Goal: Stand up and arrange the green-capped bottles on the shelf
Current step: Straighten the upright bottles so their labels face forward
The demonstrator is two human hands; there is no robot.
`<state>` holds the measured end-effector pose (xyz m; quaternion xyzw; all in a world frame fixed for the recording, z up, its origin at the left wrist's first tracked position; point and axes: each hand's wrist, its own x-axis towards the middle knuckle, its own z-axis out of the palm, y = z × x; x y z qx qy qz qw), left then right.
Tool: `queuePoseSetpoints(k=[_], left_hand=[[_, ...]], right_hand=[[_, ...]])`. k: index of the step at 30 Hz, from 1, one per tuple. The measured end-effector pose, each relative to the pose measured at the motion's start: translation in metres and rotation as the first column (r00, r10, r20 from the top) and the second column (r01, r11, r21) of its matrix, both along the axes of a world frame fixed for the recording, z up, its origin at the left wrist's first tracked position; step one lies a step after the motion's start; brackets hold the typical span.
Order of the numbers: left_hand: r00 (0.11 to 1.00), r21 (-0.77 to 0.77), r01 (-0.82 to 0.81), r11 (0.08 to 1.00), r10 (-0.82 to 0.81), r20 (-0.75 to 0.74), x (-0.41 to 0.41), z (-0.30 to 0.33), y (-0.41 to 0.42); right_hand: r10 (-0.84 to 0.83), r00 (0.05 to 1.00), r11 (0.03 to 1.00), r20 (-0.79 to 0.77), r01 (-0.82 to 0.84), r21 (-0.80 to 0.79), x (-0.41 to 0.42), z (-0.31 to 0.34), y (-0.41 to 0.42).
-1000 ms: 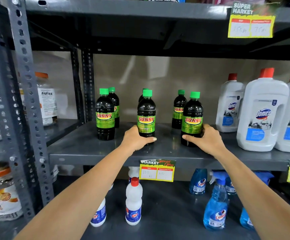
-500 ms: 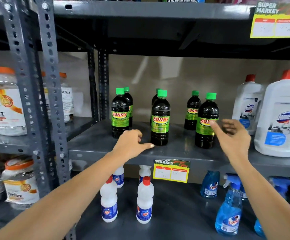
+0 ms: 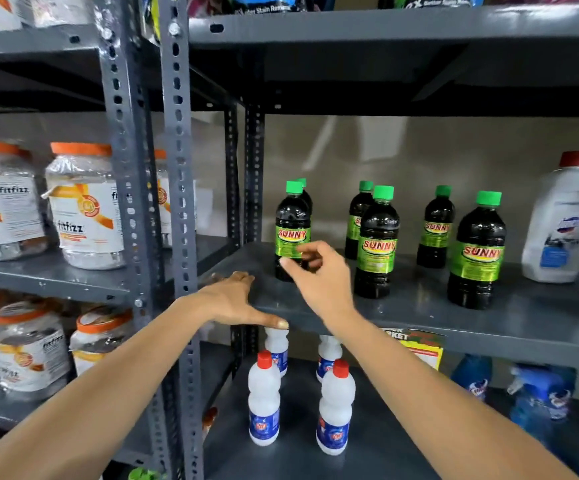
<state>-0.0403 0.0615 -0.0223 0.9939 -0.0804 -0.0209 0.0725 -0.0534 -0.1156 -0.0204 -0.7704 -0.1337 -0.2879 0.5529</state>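
Observation:
Several dark green-capped bottles with "SUNNY" labels stand upright in pairs on the grey shelf (image 3: pixel 419 306). The front-left bottle (image 3: pixel 291 216) has another just behind it. The middle front bottle (image 3: pixel 378 244) and the right front bottle (image 3: pixel 476 251) each have one behind them as well. My right hand (image 3: pixel 319 275) is in front of the front-left bottle's lower label, fingers curled and parted, holding nothing. My left hand (image 3: pixel 236 303) lies palm down on the shelf's front-left edge, fingers spread.
Large white jugs with red caps (image 3: pixel 561 223) stand at the shelf's right end. Below are small white red-capped bottles (image 3: pixel 264 400) and blue spray bottles (image 3: pixel 540 400). Perforated grey uprights (image 3: pixel 177 202) border the left side. Orange-lidded fitfizz jars (image 3: pixel 84 209) fill the neighbouring rack.
My right hand left the right front bottle and crossed to the front-left one. My left hand let go of the middle bottle and slid left along the shelf edge. The view swung left.

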Motion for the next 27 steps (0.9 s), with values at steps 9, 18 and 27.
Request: queuePoseSetpoints(k=[9, 18, 27], left_hand=[[0.999, 0.042, 0.038, 0.998, -0.04, 0.036, 0.003, -0.003, 0.005], [0.997, 0.049, 0.043, 0.998, -0.045, 0.055, -0.004, 0.0, 0.003], [0.998, 0.057, 0.018, 0.998, -0.021, 0.055, -0.006, -0.001, 0.003]], right_hand=[[0.049, 0.917, 0.999, -0.396, -0.051, 0.006, 0.071, 0.007, 0.005], [0.084, 0.935, 0.983, -0.345, -0.135, -0.126, 0.062, 0.0, 0.014], [0.101, 0.922, 0.973, -0.374, -0.17, -0.155, 0.053, -0.001, 0.015]])
